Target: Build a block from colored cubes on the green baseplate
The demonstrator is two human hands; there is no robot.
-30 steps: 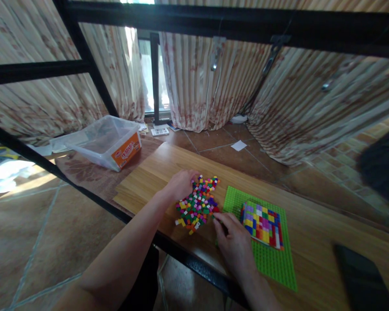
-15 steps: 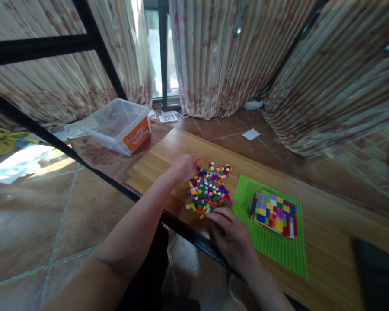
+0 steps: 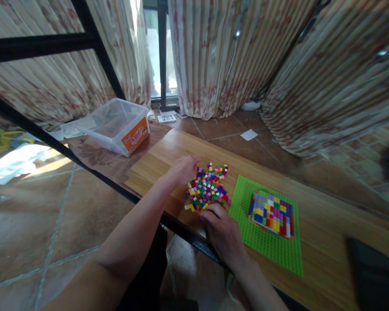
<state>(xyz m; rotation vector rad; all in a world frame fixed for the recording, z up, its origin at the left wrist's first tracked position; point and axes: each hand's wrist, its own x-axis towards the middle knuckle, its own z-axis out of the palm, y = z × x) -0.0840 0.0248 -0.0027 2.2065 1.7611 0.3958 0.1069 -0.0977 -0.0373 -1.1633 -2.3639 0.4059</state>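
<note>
A loose pile of small colourful building bricks (image 3: 207, 188) lies on the wooden table. At its far left edge is my left hand (image 3: 184, 168), palm down, with the visible fingers stretched toward the bricks; its other fingertips are hidden. My right hand (image 3: 223, 229) rests at the near edge of the pile, its fingers bent and drawn together around the front bricks. Whatever sits between those fingertips is too small to make out. Right of the pile, a green studded baseplate (image 3: 269, 252) carries a low multicoloured brick block (image 3: 272, 214).
The wooden table (image 3: 162, 151) has a dark front edge. A clear plastic bin (image 3: 116, 123) with an orange label stands on the floor beyond its left end. A dark flat object (image 3: 372, 272) lies at the right. Patterned curtains (image 3: 207, 60) hang behind.
My right hand has moved slightly left and up, covering a front brick seen before. My left hand stays nearly in place. The whole view has shifted a little.
</note>
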